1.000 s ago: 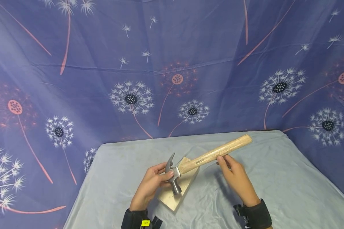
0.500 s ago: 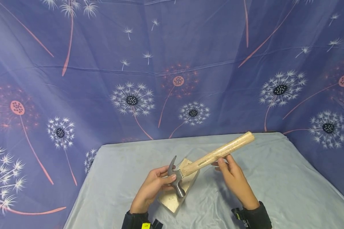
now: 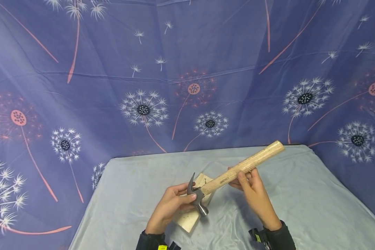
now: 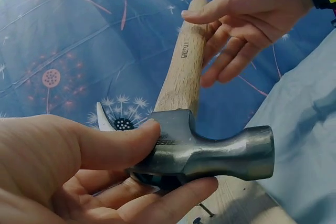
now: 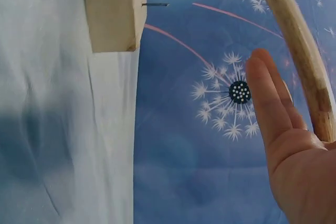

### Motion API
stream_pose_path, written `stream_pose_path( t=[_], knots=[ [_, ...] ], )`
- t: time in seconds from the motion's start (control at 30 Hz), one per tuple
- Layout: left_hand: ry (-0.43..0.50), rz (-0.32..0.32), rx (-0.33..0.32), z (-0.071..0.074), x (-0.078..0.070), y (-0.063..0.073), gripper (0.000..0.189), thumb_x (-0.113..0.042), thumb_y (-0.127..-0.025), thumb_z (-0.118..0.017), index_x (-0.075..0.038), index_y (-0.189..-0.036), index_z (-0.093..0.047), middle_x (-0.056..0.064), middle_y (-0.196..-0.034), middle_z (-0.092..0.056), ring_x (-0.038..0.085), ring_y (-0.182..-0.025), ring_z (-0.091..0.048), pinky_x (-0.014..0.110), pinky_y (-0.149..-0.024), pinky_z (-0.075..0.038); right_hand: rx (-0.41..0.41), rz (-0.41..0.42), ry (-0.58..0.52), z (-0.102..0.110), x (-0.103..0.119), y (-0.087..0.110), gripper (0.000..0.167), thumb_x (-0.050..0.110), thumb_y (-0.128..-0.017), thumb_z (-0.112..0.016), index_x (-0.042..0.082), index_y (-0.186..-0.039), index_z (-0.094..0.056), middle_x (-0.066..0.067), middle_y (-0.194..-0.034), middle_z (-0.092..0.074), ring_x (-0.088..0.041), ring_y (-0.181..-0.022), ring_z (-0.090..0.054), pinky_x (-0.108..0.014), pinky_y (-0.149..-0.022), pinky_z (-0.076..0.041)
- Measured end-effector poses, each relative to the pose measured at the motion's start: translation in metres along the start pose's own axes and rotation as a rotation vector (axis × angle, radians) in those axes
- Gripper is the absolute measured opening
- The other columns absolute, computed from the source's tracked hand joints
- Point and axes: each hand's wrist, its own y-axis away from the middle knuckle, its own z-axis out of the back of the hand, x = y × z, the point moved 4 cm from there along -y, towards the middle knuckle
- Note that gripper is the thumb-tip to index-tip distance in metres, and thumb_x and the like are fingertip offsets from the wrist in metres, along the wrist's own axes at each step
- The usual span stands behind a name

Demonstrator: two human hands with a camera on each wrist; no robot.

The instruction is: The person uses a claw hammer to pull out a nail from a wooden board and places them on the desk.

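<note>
A claw hammer point(image 3: 242, 167) with a pale wooden handle and a steel head is held aloft, slanting up to the right. My left hand point(image 3: 169, 205) grips its head, thumb on the near face and fingers beneath, as the left wrist view shows. The right hand point(image 3: 256, 194) pinches the handle between thumb and fingers; its other fingers point(image 5: 265, 98) extend fairly straight past the handle. Below the hammer lies a pale wooden block point(image 3: 187, 221), partly hidden by the hammer and left hand. A nail point(image 5: 156, 4) stands out of the block.
A light grey-blue cloth point(image 3: 137, 173) covers the table under the block. Behind and to the sides hangs a blue-purple curtain point(image 3: 181, 45) with a dandelion pattern, close to the table's far edge. Dark bands circle both wrists.
The hammer has shifted slightly to the right, its face turning a little, with the left hand moving along. The right thumb and fingers now hold the handle nearer its middle. The block stays put.
</note>
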Motion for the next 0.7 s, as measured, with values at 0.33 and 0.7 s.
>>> stream_pose_path(
  t=[0.33,0.7],
  knots=[
    [0.022,-0.018,-0.01,-0.005,-0.002,-0.003,0.057,0.006,-0.096,-0.073,0.018,-0.147,-0.05,0.027,-0.134,-0.067,0.035,-0.108,-0.074,0.044,-0.091,-0.06,-0.071,0.005,-0.093,-0.004,0.004,0.0,0.03,0.013,-0.118,-0.039,-0.001,-0.144,-0.037,-0.032,-0.132,-0.063,-0.031,-0.114,-0.072,-0.049,-0.088,-0.06],
    [0.019,-0.035,-0.025,-0.008,0.003,-0.005,0.053,0.006,-0.096,-0.074,0.016,-0.144,-0.054,0.026,-0.136,-0.066,0.033,-0.109,-0.074,0.043,-0.09,-0.06,-0.165,0.037,-0.121,-0.007,0.014,0.004,0.025,0.008,-0.116,-0.044,-0.005,-0.136,-0.042,-0.03,-0.125,-0.067,-0.03,-0.109,-0.074,-0.05,-0.085,-0.06]
  ],
)
